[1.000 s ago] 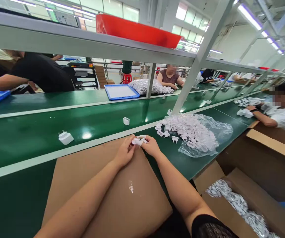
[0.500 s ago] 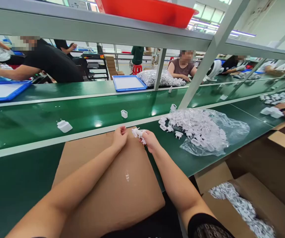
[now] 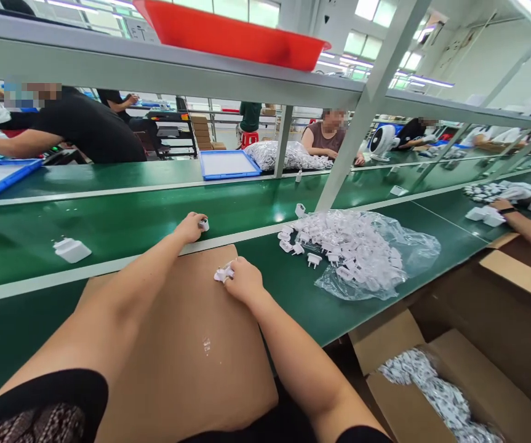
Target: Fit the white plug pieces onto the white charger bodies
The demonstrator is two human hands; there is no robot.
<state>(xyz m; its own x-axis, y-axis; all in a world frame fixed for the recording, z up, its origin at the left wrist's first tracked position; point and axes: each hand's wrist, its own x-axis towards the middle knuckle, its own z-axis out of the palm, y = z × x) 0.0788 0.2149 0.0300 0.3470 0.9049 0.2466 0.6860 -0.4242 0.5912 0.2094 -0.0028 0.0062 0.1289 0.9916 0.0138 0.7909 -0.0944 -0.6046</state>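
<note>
My left hand (image 3: pixel 190 227) reaches onto the green conveyor belt, its fingers closed around a white charger housing (image 3: pixel 205 224). Over the far right corner of a cardboard sheet (image 3: pixel 191 314), my right hand (image 3: pixel 245 280) is closed on several small white plug pieces (image 3: pixel 223 273). To the right of that hand, a heap of white plug pieces (image 3: pixel 352 240) spills from a clear plastic bag (image 3: pixel 417 246). One two-pin plug piece (image 3: pixel 314 260) lies loose at the heap's near edge. Farther left on the belt is a white charger (image 3: pixel 72 250) with its pins showing.
A grey metal frame with an upright post (image 3: pixel 346 154) stands beyond the heap. A red tray (image 3: pixel 237 37) rests on the shelf above. At lower right, an open carton (image 3: pixel 399 381) holds bagged white parts. Co-workers sit across the belt; another person's arm (image 3: pixel 523 224) is at right.
My left hand has moved forward and left onto the belt and taken hold of the charger housing lying there. My right hand, still gripping plug pieces, sits lower in view. The camera view has shifted.
</note>
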